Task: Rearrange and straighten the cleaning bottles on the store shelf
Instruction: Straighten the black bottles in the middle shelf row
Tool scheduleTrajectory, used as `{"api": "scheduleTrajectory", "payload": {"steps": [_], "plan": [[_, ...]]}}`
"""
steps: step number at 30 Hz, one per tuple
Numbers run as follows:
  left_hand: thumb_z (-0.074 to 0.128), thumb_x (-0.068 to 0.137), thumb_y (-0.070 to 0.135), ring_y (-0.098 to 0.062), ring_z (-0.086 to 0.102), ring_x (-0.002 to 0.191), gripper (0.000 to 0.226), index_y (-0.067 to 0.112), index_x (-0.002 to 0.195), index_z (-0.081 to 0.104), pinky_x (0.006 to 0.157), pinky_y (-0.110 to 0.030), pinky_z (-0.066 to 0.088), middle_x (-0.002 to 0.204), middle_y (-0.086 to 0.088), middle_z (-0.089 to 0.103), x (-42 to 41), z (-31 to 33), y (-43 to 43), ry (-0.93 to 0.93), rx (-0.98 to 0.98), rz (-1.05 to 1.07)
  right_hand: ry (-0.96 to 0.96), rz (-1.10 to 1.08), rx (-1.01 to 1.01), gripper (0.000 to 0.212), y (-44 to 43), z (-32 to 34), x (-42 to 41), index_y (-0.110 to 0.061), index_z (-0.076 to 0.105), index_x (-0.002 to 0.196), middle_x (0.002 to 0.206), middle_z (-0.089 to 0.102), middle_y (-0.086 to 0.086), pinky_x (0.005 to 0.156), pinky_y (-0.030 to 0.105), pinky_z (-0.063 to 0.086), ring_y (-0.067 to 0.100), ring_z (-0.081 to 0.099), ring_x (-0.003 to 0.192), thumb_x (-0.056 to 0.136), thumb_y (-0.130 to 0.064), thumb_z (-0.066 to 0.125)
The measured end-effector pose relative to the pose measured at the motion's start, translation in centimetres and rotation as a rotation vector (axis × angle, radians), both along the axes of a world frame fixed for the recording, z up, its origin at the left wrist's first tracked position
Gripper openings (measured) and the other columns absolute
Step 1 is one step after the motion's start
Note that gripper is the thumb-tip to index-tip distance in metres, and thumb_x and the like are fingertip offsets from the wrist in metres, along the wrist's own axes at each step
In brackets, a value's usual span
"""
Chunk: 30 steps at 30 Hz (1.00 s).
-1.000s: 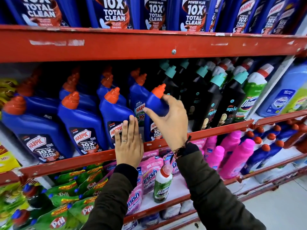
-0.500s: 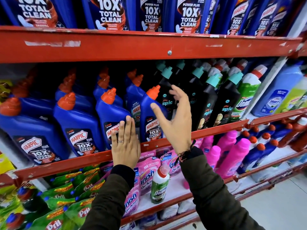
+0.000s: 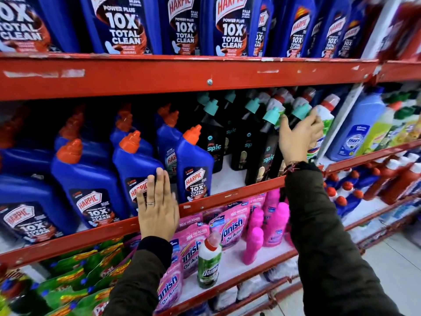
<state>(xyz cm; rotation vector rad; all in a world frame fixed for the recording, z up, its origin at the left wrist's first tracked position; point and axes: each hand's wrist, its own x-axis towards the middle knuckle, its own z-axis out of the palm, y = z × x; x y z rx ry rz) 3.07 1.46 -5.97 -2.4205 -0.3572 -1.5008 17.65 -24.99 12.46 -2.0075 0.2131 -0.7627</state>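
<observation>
A: Fingers [image 3: 316, 120] of the right hand [image 3: 298, 137] — spread and only loosely curled, reaching in among the teal caps of the black Spic bottles [image 3: 264, 147] beside the white-and-green Domex bottle [image 3: 323, 124]. Whether they press a bottle or merely hover just in front cannot be told; nothing is clenched.

B: And the left hand [image 3: 157, 208]?

A: Flat, fingers straight and together, laid against the label of a blue Harpic bottle [image 3: 134, 165] and over the red shelf lip [image 3: 227, 195]. It grasps nothing.

B: Progress, largest to smallest?

A: The red shelf carries three groups. The Harpic bottles at left stand in fair rows facing forward. The foremost right one, the orange-capped Harpic bottle [image 3: 193, 165], stands upright at the lip, touching its neighbour. The black Spic bottles, judged from their staggered lines and the bare white gap [image 3: 224, 179] ahead of them, look unfinished — some sit well back.

B: What is left?

A: Probably drawing the Spic bottles forward and squaring the Domex bottle at the row's right end. One stray Domex bottle [image 3: 208, 263] stands among pink Vanish pouches [image 3: 230, 224] on the shelf below, well apart from both hands.
</observation>
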Motion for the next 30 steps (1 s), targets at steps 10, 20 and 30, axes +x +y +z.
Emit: {"api": "scheduleTrajectory", "payload": {"steps": [10, 20, 30], "plan": [[0.034, 0.104, 0.027, -0.025, -0.021, 0.159, 0.077, 0.002, 0.166, -0.006, 0.129, -0.045, -0.015, 0.172, -0.011, -0.018, -0.2, 0.2, 0.0, 0.002, 0.005, -0.008, -0.063, 0.081, 0.061, 0.051, -1.7, -1.2, 0.4, 0.01, 0.054, 0.133, 0.136, 0.061, 0.027, 0.109, 0.044, 0.043, 0.039, 0.057, 0.13, 0.097, -0.021, 0.075], [0.034, 0.104, 0.026, -0.024, -0.021, 0.159, 0.077, 0.002, 0.166, -0.005, 0.129, -0.045, -0.014, 0.172, -0.01, -0.018, -0.2, 0.3, 0.0, -0.019, 0.007, -0.039, -0.285, -0.036, -0.115, 0.057, -0.7, 2.4, -7.2, -0.022, 0.071, 0.126, 0.121, 0.078, 0.002, 0.099, 0.041, 0.053, 0.028, 0.07, 0.116, 0.08, -0.056, 0.081], [0.034, 0.104, 0.026, -0.024, -0.019, 0.16, 0.078, 0.003, 0.166, -0.006, 0.129, -0.045, -0.013, 0.173, -0.01, -0.016, -0.1, 0.1, 0.2, -0.029, 0.008, -0.05, -0.142, 0.191, -0.002, 0.065, 4.4, 0.8, -9.8, -0.023, 0.075, 0.108, 0.113, 0.082, -0.004, 0.094, 0.043, 0.063, 0.014, 0.077, 0.11, 0.064, -0.067, 0.092]]}}
